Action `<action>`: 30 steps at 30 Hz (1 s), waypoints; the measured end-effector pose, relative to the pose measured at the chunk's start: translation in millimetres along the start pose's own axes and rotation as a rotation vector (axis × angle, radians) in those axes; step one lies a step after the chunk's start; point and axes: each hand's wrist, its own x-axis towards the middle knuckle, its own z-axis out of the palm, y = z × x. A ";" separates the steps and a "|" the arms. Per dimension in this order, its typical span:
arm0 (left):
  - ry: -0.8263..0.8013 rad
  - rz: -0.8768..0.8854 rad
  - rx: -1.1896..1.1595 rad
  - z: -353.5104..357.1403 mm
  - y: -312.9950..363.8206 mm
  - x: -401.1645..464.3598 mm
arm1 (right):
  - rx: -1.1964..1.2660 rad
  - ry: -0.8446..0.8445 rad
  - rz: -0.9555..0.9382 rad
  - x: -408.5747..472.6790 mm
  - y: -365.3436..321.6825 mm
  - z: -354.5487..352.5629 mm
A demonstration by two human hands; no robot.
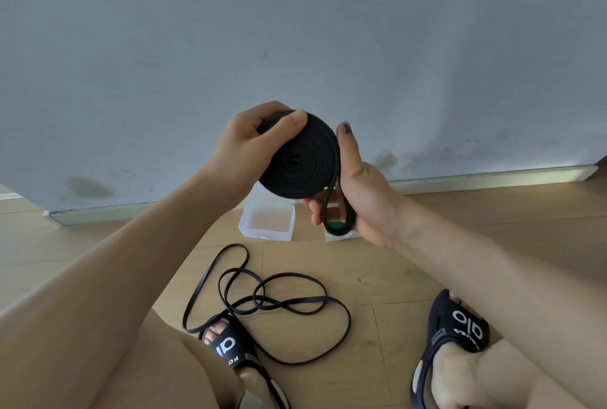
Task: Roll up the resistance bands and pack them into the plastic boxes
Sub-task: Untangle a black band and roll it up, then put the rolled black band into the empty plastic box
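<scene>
The person holds a nearly finished coil of black resistance band [300, 157] up in front of the wall. The left hand [244, 149] has its fingers [289, 123] clamped over the coil's top edge, thumb pressed on the outer wrap, apparently to stop the roll from springing open. The right hand [356, 188] is closed on the last loose loop [333, 208], which hangs just under the coil, so the tail stays taut for the final turns. Beneath the fingers, on the floor, sits an open clear plastic box [267, 221]; a second box [338, 234] is mostly hidden behind the right hand. Another band [279, 303] lies tangled and unrolled nearer the sandals [460, 323].
</scene>
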 end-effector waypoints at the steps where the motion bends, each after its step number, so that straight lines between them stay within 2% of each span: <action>1: 0.028 -0.014 -0.056 0.9 0.8 2.3 | -0.044 0.083 -0.038 0.4 -2.9 4.7; 4: 0.129 -0.072 -0.226 4.6 5.1 8.9 | -0.092 0.316 -0.191 5.4 -15.8 19.7; 7: 0.218 -0.166 -0.361 5.2 7.7 13.2 | -0.067 0.467 -0.268 15.7 -26.7 33.3; 11: 0.357 -0.306 -0.503 0.6 5.2 19.4 | -0.304 0.574 -0.405 30.8 -25.6 44.8; 16: 0.456 -0.402 -0.594 -8.0 -10.2 36.4 | -0.244 0.653 -0.409 70.6 -11.3 69.4; 22: 0.502 -0.591 -0.481 -25.3 -66.5 59.9 | -0.075 0.657 -0.229 138.8 34.4 74.5; 27: 0.421 -0.759 -0.343 -26.4 -143.5 75.2 | 0.046 0.688 0.029 191.5 91.4 65.5; 30: 0.365 -0.870 -0.301 -30.6 -201.1 75.1 | -0.007 0.621 0.120 218.7 133.5 61.7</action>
